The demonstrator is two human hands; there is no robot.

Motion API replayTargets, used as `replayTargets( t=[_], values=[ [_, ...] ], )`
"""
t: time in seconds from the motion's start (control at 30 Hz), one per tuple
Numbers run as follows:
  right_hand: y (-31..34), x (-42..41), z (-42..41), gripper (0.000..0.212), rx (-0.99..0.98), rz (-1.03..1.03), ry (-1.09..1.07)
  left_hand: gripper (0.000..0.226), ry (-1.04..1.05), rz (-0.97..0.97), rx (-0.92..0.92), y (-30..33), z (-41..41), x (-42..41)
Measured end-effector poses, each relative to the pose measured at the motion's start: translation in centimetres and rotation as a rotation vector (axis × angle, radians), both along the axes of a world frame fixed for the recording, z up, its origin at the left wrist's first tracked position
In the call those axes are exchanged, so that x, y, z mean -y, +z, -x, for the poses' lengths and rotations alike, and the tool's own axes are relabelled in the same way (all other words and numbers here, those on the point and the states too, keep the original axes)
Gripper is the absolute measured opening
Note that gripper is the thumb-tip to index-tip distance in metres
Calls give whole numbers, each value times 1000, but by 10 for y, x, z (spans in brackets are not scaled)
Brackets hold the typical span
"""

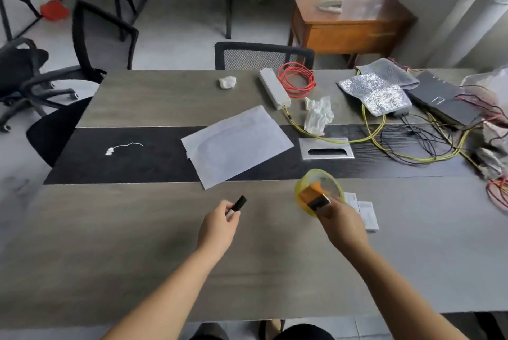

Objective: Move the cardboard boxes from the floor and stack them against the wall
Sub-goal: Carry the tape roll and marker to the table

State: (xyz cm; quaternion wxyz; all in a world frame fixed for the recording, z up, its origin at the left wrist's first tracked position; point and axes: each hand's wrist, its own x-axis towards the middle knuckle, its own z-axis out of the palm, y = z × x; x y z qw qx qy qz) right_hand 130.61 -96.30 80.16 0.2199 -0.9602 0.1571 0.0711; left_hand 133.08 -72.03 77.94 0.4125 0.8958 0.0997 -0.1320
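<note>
Over the grey table, seen from the head camera, the left hand pinches a small black piece and the right hand grips a yellow tape roll with an orange-and-black block. No cardboard boxes show. With both hands occupied, lifting boxes risks a dropped or fumbled load.

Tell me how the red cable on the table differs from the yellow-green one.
The red cable is wound into a neat coil beside the white power strip; the yellow-green cable sprawls loose in long curves across the table. The red one stays in a small patch, while the yellow-green one tangles with thin black wires. Both lie on the far right part of the table, away from the hands.
</note>
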Motion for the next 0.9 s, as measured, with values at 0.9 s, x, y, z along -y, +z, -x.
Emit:
replayTargets(
  t=[0.9],
  values=[
    [-65, -61, -18, 32, -12, -107, -24, 45, -248, -502, 202, -68, -29, -108]
  ],
)
